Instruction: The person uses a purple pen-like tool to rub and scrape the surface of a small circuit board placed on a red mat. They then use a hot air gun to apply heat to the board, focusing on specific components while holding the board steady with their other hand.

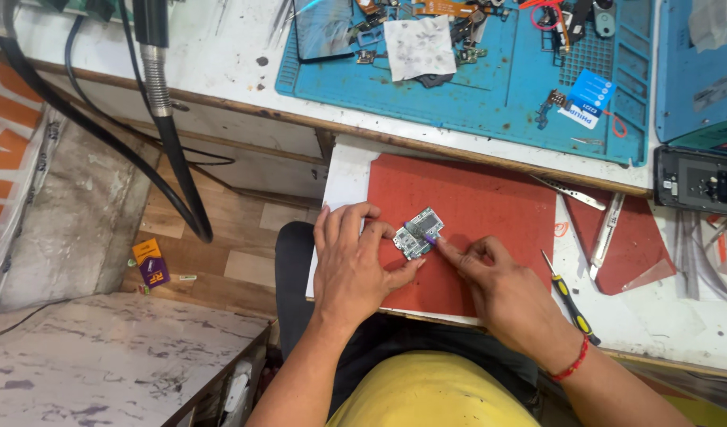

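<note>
Small green-and-silver circuit board (418,232) lies flat on the red rubber mat (490,198), on the pull-out part of the worktop (343,178) just below the blue silicone repair mat (498,87).

Left hand (353,265): fingers spread and curled down over the near-left edge of the board, thumb tip pressing in from below. Grip is narrow, pinning the board to the mat, not lifting it.

Right hand (498,289): thumb and forefinger pinched on a thin purple-tipped tool (432,236), its tip touching the board's right side. Grip closed tight on the tool; what the tip is doing at the contact point is too small to tell.

Progress, as a judgement: the board is already out of any casing and bare on the mat, so stripping-down looks done. Work on the board itself looks under way — steadied and being probed or picked at. No part visibly lifted clear beside the grip; nothing reassembled.

Around the right grip: a black-and-yellow-handled screwdriver (570,299) just to its right, untouched; further right a pair of silver metal tweezers (573,192) and a flat metal pry tool (607,236), well apart. Above the left grip, on the blue mat, loose small parts and a crumpled white tissue (419,46). Far right, a dark opened phone body (698,180).
</note>
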